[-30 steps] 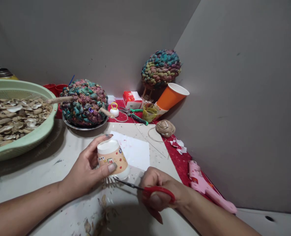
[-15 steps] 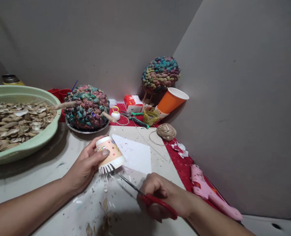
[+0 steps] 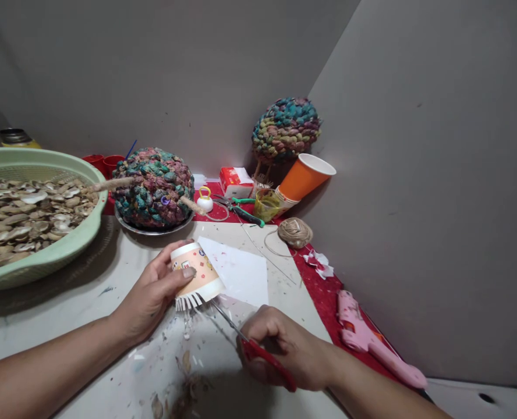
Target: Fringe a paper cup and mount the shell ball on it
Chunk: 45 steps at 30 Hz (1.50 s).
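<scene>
Holding a paper cup (image 3: 203, 272) just left of the white sheet (image 3: 245, 272): peach band, small prints, rim partly cut into strips. Upside down, long axis tilted, mouth downward. My left hand (image 3: 151, 294) curls around it; my right hand (image 3: 293, 346) grips red scissors (image 3: 255, 350), blade tips by the rim.

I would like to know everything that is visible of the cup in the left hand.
The cup looks like paper: white, with a peach band bearing small coloured pictures. It is tilted, narrower end up, above the table. Part of its lower edge is cut into narrow strips. The left hand grips it; the scissors reach the lower edge.
</scene>
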Motion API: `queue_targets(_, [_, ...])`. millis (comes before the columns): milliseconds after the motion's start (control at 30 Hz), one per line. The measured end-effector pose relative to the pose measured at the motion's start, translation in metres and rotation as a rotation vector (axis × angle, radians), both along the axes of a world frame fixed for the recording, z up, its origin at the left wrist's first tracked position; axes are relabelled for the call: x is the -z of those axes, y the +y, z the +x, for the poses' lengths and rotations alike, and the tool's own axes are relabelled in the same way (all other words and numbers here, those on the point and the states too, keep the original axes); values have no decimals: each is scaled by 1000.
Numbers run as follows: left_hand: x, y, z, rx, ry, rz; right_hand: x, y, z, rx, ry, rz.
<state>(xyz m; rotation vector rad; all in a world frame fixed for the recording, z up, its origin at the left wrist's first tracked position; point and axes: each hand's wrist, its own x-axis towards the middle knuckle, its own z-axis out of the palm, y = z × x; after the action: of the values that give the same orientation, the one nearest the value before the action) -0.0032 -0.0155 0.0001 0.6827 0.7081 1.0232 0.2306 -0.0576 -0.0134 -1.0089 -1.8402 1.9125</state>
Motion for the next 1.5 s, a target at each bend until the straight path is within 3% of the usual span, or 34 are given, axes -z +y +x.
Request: queue_targets(1500, [4, -4, -1, 28, 79, 48, 2, -4, 1, 96, 31, -28])
